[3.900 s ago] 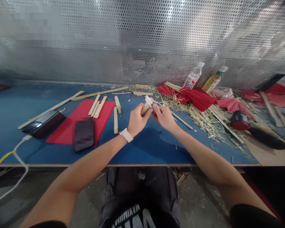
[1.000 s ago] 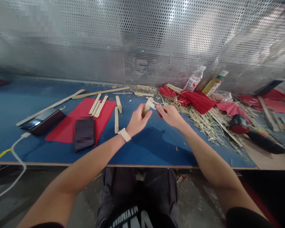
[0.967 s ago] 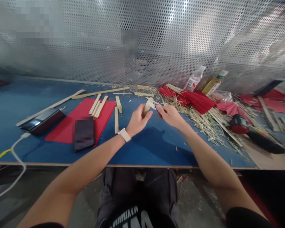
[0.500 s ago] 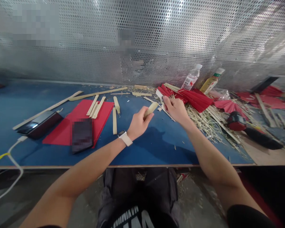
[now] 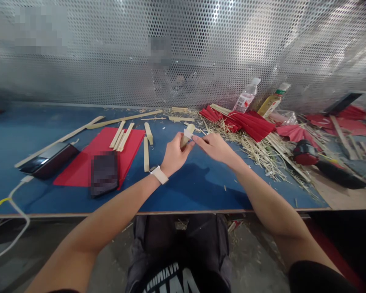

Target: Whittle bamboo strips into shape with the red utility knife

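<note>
My left hand [image 5: 175, 155], with a pale-banded watch on its wrist, is closed around a short, pale bamboo strip [image 5: 190, 127] with a rounded upper end. Against that strip, my right hand [image 5: 216, 147] pinches a small white sheet [image 5: 187, 134], perhaps sandpaper; its surface is too small to make out. The sheet covers part of the strip's face. Both hands are close together above the blue tabletop [image 5: 183, 191]. Left of them lie two similar short bamboo pieces [image 5: 146, 154].
Several bamboo strips [image 5: 122, 136] and a dark phone [image 5: 105, 173] lie on a red folder [image 5: 79, 171]. A second device [image 5: 50, 158] is cabled at left. Red folded fans [image 5: 253, 125], bamboo shavings [image 5: 262, 156], two bottles [image 5: 246, 97] and a red-black tool [image 5: 306, 154] crowd the right.
My right hand has moved left with the white sheet, from beside the red fans onto the bamboo strip. My left hand still grips the strip, now tilted more upright.
</note>
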Demonstrator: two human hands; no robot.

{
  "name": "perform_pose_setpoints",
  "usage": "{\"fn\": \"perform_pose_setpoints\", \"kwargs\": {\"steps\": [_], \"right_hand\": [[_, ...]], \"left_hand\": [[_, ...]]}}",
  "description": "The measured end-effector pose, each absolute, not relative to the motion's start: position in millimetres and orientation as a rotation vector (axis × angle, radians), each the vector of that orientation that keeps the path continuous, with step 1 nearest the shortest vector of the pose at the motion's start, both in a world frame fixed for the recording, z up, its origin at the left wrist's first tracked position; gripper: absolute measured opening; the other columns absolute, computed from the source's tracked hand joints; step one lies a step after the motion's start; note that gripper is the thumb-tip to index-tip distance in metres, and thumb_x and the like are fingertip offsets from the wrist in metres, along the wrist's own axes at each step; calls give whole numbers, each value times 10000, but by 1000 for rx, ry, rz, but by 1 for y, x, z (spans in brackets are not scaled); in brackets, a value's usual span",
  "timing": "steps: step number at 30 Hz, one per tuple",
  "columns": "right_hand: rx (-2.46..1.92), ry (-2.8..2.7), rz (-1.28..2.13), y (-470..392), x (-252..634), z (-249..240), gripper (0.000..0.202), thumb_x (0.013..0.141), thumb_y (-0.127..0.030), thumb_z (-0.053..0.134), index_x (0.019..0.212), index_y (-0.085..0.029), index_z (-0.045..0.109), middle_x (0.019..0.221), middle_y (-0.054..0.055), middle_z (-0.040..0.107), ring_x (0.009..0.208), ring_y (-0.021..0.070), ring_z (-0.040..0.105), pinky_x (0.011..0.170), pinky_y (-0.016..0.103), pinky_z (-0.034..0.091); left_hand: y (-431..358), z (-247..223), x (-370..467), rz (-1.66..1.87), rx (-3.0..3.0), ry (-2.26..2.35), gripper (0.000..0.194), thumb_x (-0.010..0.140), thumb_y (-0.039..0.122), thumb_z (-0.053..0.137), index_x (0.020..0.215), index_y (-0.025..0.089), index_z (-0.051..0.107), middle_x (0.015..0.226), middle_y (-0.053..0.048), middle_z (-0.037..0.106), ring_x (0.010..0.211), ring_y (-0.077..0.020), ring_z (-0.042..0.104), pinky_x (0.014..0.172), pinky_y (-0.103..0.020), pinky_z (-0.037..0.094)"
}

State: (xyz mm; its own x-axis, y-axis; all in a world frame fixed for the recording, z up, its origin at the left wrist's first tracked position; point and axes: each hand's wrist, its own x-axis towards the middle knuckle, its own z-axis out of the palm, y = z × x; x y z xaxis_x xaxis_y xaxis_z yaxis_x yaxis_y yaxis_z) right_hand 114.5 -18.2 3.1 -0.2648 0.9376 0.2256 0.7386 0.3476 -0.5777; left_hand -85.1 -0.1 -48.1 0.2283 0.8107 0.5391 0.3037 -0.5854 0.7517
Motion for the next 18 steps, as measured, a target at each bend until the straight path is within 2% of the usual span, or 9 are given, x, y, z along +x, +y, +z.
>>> {"fn": "perform_pose_setpoints", "kwargs": {"steps": [3, 7, 14, 18], "right_hand": [[-1514, -2080, 523, -22, 115, 11, 766, 1152, -739, 443, 571, -255, 316, 496, -18, 341, 497, 126, 316, 560, 363, 252], [-1568, -2102, 515, -25, 116, 16, 710, 1170, -607, 492, 577, -239, 361, 515, -23, 361, 508, 118, 315, 570, 357, 264], [-1576, -2059, 548, -23, 112, 12, 711, 1170, -612, 493, 572, -233, 427, 517, -13, 424, 522, 122, 377, 592, 342, 301], [-1598, -2030, 527, -24, 109, 9, 704, 1171, -602, 510, 577, -231, 443, 524, -14, 456, 521, 123, 403, 598, 340, 303]], "left_hand": [[0, -51, -83, 1391, 2059, 1038, 278, 1073, 437, 737, 1026, 233, 553, 757, 16, 624, 664, -187, 654, 622, -308, 453], [-1, -54, -81, 1409, 2083, 1014, 340, 1100, 538, 698, 1033, 241, 545, 711, 29, 607, 610, -180, 647, 599, -306, 465], [0, -55, -80, 1444, 2084, 1059, 439, 1054, 608, 757, 970, 248, 520, 726, 30, 634, 622, -175, 656, 613, -309, 481], [2, -56, -80, 1452, 2085, 1077, 426, 1051, 592, 765, 982, 244, 530, 767, 12, 668, 643, -178, 670, 629, -314, 487]]}}
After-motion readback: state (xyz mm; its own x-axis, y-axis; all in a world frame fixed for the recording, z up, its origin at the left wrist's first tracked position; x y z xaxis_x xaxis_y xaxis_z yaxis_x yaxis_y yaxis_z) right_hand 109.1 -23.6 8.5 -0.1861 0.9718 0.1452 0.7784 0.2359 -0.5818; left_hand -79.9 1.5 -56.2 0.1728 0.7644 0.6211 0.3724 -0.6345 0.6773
